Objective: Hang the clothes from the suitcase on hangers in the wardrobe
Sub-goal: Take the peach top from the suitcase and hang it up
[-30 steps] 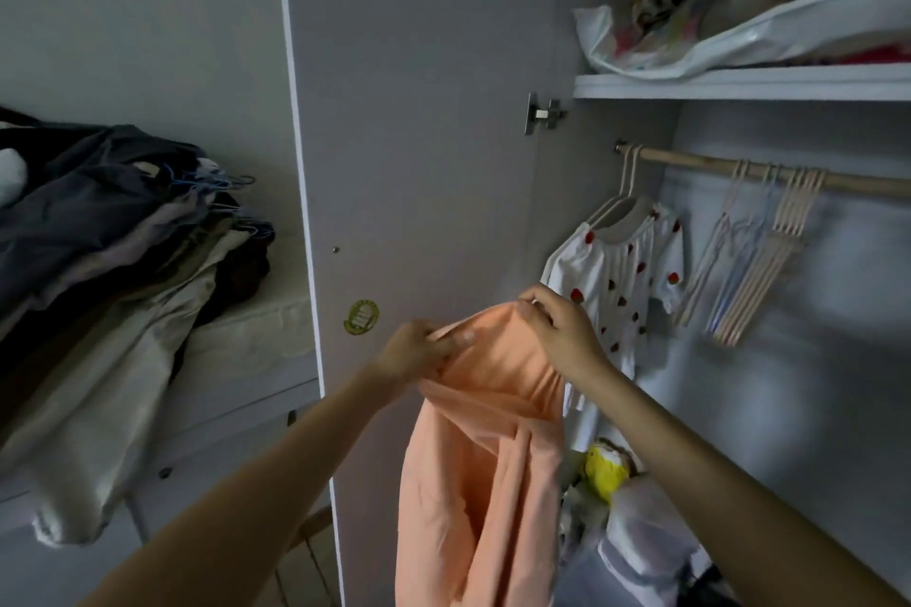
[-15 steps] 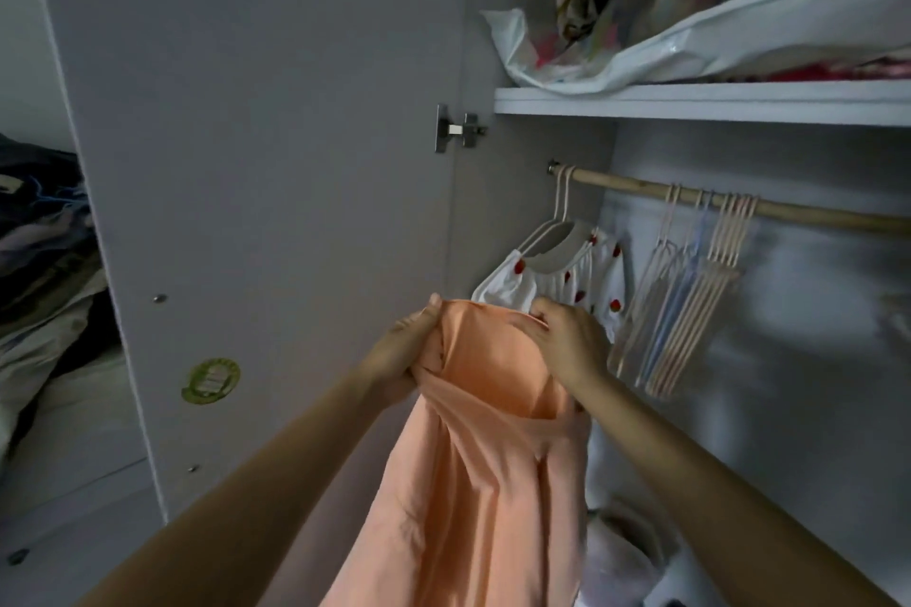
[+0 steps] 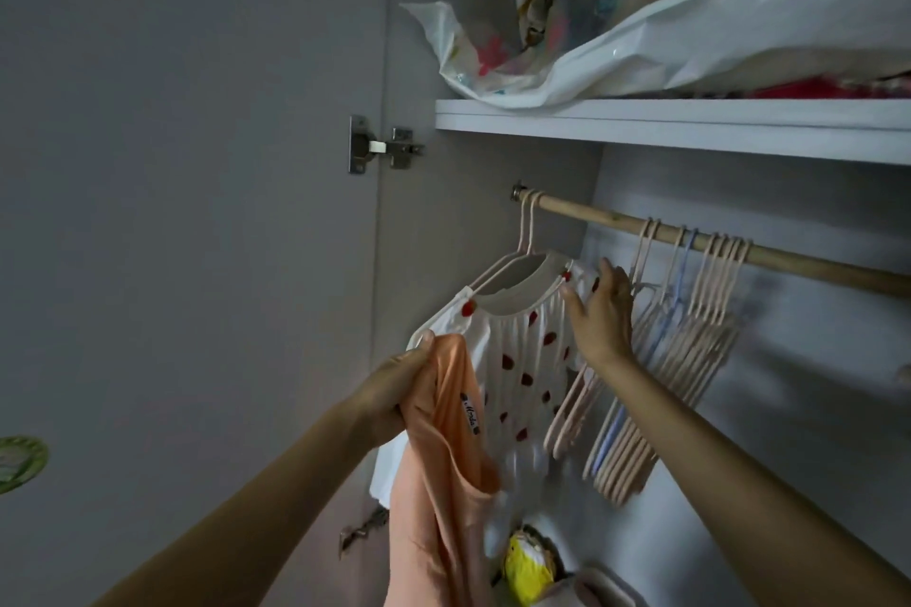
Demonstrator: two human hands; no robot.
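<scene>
Hanger-fetching step: below the wooden rail (image 3: 739, 246), beside the hung strawberry-print top (image 3: 522, 360), the left hand (image 3: 394, 389) grips the peach garment (image 3: 443, 483) while the right hand (image 3: 604, 311), fingers spread, reaches the empty hangers (image 3: 690, 350), one probably needing unhooking next.

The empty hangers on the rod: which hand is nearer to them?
Right. The right hand reaches up beside the empty hangers, while the left hand grips the orange garment lower left.

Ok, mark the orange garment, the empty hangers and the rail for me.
orange garment (image 3: 443, 449): head view, on the fabric below the left hand's grip.
empty hangers (image 3: 690, 350): head view, on the bunched pink arms.
rail (image 3: 813, 264): head view, on bare wood right of the hooks.
</scene>
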